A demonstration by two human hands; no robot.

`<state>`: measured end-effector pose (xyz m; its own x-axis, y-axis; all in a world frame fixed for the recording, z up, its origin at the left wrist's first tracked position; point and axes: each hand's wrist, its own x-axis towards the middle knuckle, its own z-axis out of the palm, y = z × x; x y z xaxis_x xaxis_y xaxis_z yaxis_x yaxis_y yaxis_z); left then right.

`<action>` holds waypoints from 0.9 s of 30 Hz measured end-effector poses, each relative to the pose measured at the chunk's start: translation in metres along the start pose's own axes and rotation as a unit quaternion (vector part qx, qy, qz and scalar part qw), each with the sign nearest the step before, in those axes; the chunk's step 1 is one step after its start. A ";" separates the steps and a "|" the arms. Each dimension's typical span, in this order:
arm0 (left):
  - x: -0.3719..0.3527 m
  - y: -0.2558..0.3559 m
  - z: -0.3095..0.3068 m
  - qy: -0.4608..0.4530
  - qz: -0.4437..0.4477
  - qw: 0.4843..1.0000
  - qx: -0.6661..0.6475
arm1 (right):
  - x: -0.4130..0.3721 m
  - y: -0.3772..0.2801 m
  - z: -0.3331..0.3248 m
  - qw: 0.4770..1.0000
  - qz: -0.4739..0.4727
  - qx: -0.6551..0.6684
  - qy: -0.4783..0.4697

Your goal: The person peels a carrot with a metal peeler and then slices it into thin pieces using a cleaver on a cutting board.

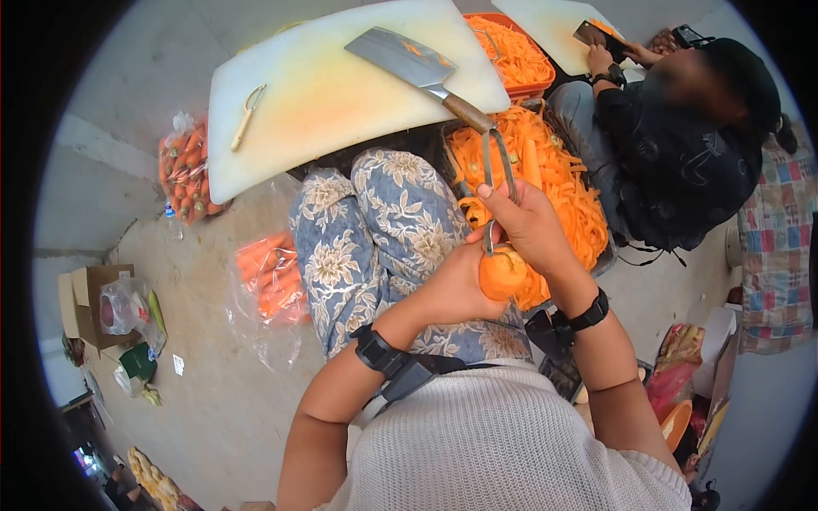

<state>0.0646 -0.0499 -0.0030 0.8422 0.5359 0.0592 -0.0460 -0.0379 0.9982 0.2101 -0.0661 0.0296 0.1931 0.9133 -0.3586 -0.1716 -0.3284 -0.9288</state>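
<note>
In the head view, the left hand point(456, 294) has its fingers wrapped around a carrot point(503, 272), held just under the right hand point(532, 226). The right hand's fingers are closed on a metal peeler point(498, 175) whose lower end touches the carrot. Just beyond the right fingertips lies a heap of carrot shavings point(558, 170), and farther past them a cleaver point(417, 68) rests on a white cutting board point(324, 94).

Tally from up here: two white plastic cutting boards point(324, 102), 12 and 1 o'clock. Two cleavers: a wood-handled steel cleaver point(417, 60) at 12, plus what looks like a dark cleaver point(596, 36) at 1. Two peelers: a pale-handled peeler point(247, 115) at 11, a metal wire peeler point(488, 162) near centre. Two clear plastic bags of carrots point(183, 170), 9 and 10. Two bins of orange carrot shreds point(532, 85), 1 and 2. One round orange carrot stub point(503, 272).
</note>
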 end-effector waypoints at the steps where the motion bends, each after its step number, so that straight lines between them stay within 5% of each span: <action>1: 0.002 -0.001 -0.002 -0.011 -0.013 1.000 -0.002 | 0.003 0.000 0.000 1.000 -0.013 0.008 0.001; 3: 0.004 0.000 -0.006 -0.022 -0.025 0.999 -0.004 | 0.006 -0.003 0.001 1.000 -0.027 0.016 0.002; 5: 0.005 0.002 -0.009 -0.061 -0.146 0.986 -0.042 | 0.008 -0.005 0.004 0.999 -0.013 0.011 0.031; 9: 0.005 -0.011 -0.004 -0.036 -0.109 0.992 -0.048 | 0.014 0.005 -0.007 0.999 -0.002 0.024 0.033; 13: -0.003 -0.004 0.001 -0.029 -0.010 0.999 0.013 | 0.041 0.037 -0.059 0.935 -0.178 -0.112 0.288; 15: -0.007 -0.002 -0.004 -0.009 0.047 0.996 0.081 | 0.047 0.055 -0.113 0.915 -0.155 -0.133 0.348; 16: -0.007 -0.005 -0.009 -0.002 0.046 0.996 0.079 | 0.043 0.045 -0.112 0.917 -0.155 -0.137 0.342; 18: -0.002 -0.012 -0.016 -0.017 -0.122 0.988 -0.095 | 0.021 0.027 -0.111 0.895 -0.108 -0.253 0.351; 20: 0.000 -0.014 -0.014 -0.028 -0.075 0.993 -0.088 | 0.014 0.020 -0.099 0.888 -0.125 -0.271 0.349; 22: 0.000 -0.013 -0.010 -0.041 -0.038 0.997 -0.056 | 0.006 0.008 -0.069 0.936 -0.179 -0.116 0.280; 27: -0.002 -0.010 -0.007 -0.013 0.006 1.000 -0.027 | -0.026 -0.024 -0.002 0.990 -0.084 0.018 0.114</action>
<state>0.0600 -0.0445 -0.0130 0.8548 0.5140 0.0715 -0.0840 0.0012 0.9965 0.2113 -0.0827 0.0616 0.4341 0.8748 -0.2151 -0.1514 -0.1645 -0.9747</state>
